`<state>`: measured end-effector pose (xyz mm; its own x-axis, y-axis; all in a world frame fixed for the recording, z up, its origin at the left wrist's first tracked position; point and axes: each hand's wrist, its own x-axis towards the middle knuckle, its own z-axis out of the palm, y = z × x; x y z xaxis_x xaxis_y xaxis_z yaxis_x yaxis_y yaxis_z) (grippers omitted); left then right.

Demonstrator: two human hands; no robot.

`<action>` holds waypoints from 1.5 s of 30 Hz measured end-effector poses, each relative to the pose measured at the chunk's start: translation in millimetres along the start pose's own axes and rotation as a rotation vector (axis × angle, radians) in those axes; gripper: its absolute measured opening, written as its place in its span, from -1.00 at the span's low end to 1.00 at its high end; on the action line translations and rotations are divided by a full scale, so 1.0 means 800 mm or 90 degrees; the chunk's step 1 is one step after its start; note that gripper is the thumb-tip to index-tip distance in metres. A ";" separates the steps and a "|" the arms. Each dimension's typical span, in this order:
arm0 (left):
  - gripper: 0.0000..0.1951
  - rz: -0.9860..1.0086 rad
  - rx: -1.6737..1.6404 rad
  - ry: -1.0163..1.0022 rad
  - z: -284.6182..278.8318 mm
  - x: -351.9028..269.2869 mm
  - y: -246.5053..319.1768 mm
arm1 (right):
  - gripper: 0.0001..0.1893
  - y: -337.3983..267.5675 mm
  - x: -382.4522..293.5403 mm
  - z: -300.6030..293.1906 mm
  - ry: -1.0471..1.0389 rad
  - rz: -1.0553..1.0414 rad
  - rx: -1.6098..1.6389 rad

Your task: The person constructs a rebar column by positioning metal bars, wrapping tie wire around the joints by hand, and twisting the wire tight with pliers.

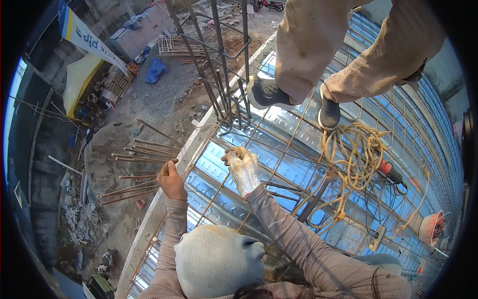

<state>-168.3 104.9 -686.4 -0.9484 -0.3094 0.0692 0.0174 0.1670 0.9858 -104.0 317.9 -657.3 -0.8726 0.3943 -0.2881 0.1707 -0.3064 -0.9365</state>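
My bare left hand (171,181) is over the concrete slab edge (162,203), fingers curled, beside several rebar ends (145,153) that jut out past the edge. Whether it pinches something is hidden. My right hand (242,168), in a whitish knit glove, hovers or rests above the rebar mesh (278,166) on shiny corrugated metal decking (213,159). Its fingers are bent, and I cannot tell what is in them. Ahead of both hands rises a column cage of vertical rebar with stirrups (224,56). My knee (220,258) in pale cloth is between my arms.
Another person's legs (310,52) in beige trousers and dark shoes stand on the decking. Right of my hands lie a tangled yellow rope (351,157), a power tool (390,172), a socket strip (377,238) and a bucket (431,228). Beyond the slab edge, the ground (112,157) is far below.
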 end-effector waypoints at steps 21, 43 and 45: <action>-0.73 -0.600 -0.460 -0.370 0.137 -0.173 0.062 | -0.67 0.020 0.008 -0.083 -0.178 0.071 0.194; -0.01 0.152 -0.013 -0.318 0.349 -0.028 0.083 | -0.61 -0.202 0.294 -0.125 -0.342 -0.378 -0.621; -0.15 0.112 -0.019 -0.264 0.353 -0.031 0.088 | -0.61 -0.211 0.308 -0.123 -0.429 -0.449 -0.647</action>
<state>-233.2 388.9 -661.9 -0.9768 0.1243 0.1747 0.1929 0.1542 0.9690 -302.8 552.4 -589.8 -0.9114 -0.3726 0.1744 -0.3893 0.6441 -0.6584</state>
